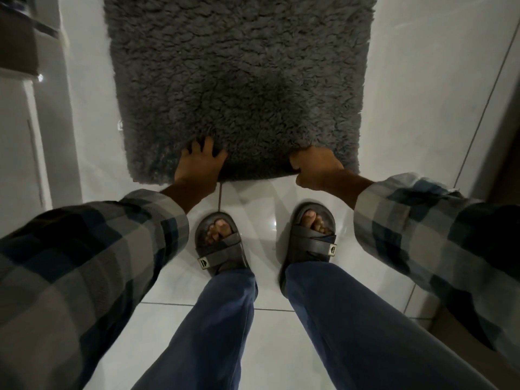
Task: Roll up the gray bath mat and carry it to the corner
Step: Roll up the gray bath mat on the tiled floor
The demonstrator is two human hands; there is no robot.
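Head view, left to right: left hand [201,161] splayed and pressing on the near edge of the shaggy gray rectangular bath mat [239,80], flat on the glossy white tiled floor [408,108], right hand [315,168] clenched round that same edge. Best to hook the left fingers under too, lift both sides level, then tuck the edge over tightly and squarely for an even, compact roll.

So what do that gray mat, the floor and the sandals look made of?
The gray bath mat looks like synthetic shag fabric, perhaps microfiber: thick, clumped, matte pile. The floor seems glazed ceramic tile: glossy white, reflections, grout lines. The sandals look molded rubber or foam: smooth, dull gray.
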